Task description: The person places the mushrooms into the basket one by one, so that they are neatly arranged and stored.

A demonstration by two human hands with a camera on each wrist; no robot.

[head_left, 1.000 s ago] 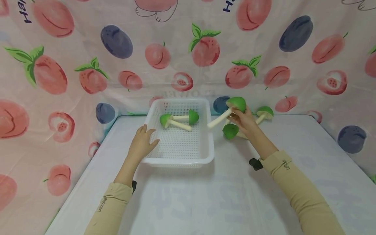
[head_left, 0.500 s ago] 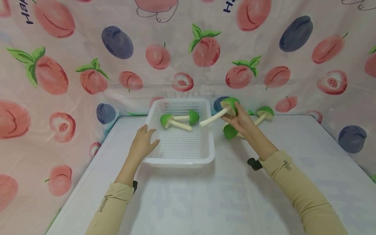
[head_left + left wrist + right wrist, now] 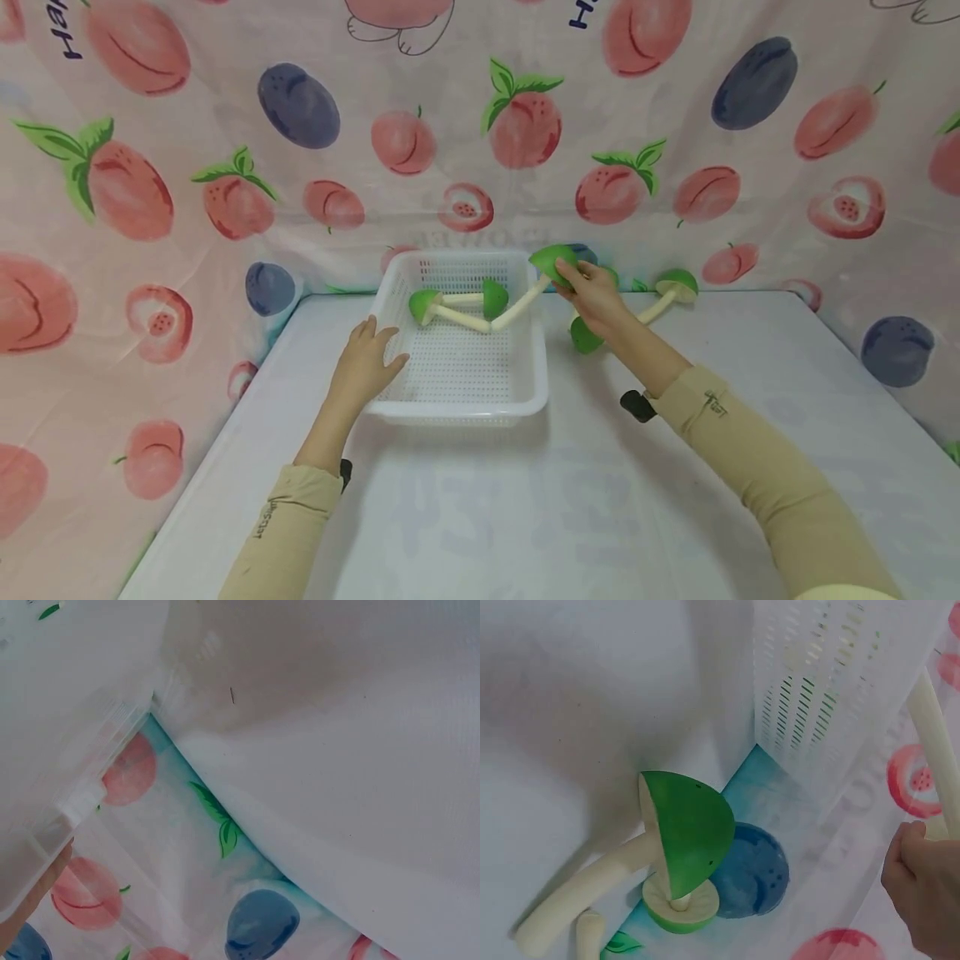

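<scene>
In the head view my right hand [image 3: 596, 300] pinches the green cap of a toy mushroom [image 3: 553, 262] above the basket's right rim. The mushroom's pale stem [image 3: 936, 742] slopes down to the left over the inside of the white basket [image 3: 457, 410]. Inside it lie two more mushrooms, one with its cap to the left [image 3: 424, 307] and one with its cap to the right [image 3: 495, 298]. My left hand [image 3: 362, 367] rests at the basket's left rim, thumb and one finger stretched over it. The left wrist view shows just a strip of that hand [image 3: 34, 904].
Right of the basket lie further mushrooms, including a near one [image 3: 585, 333] and one farther right [image 3: 677, 287]; my right arm partly hides the group. A fruit-print sheet [image 3: 465, 100] hangs behind the white table [image 3: 480, 517].
My right hand has carried the mushroom leftward, from over the table to the basket's right rim, its stem now reaching inside. The left hand and the basket have stayed put.
</scene>
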